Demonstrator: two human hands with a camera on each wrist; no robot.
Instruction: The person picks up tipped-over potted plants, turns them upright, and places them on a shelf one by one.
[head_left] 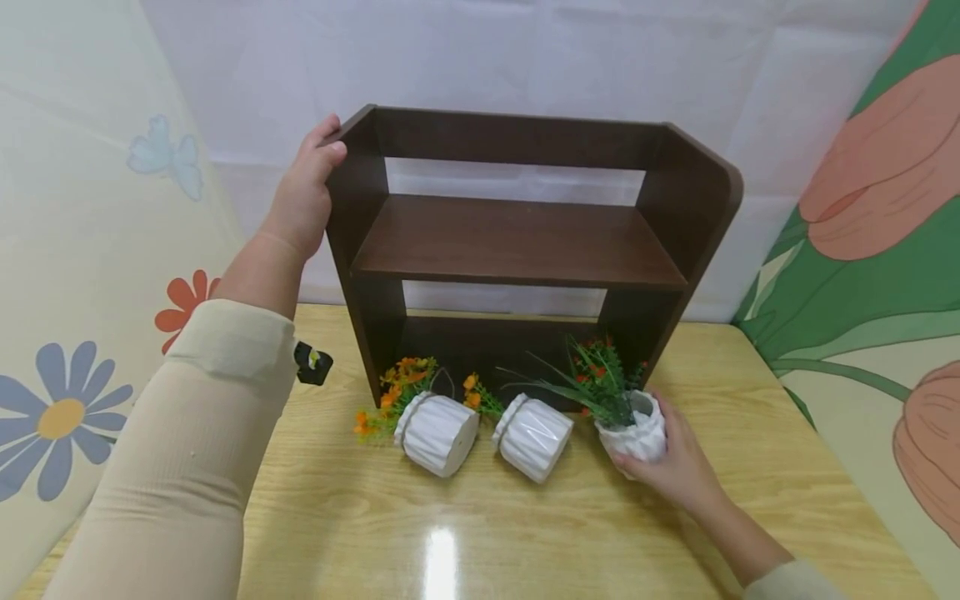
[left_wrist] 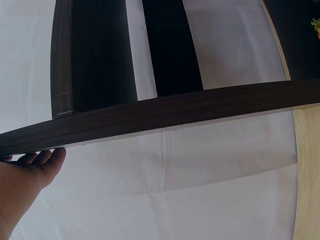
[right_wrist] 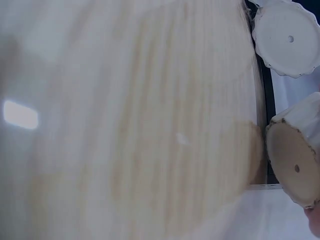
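A dark brown two-tier shelf (head_left: 517, 242) stands against the back cloth. My left hand (head_left: 303, 196) holds its left side panel near the top, thumb by the slanted edge; in the left wrist view, the fingers of that hand (left_wrist: 30, 175) meet the panel's face. My right hand (head_left: 675, 462) grips a white ribbed pot (head_left: 639, 437) with grassy leaves and red flowers (head_left: 600, 371), tilted toward the shelf's lower right. To its left, two more white pots lie tipped over, one (head_left: 437, 433) with orange flowers (head_left: 397, 387), the other (head_left: 532, 437) near yellow-orange blooms (head_left: 474, 392).
Pale wood-grain table (head_left: 360, 533) extends in front of the shelf. A small black object (head_left: 312, 363) is beside the left sleeve. Flower-printed cloths (head_left: 862, 208) flank both sides, with a white cloth (head_left: 487, 58) behind.
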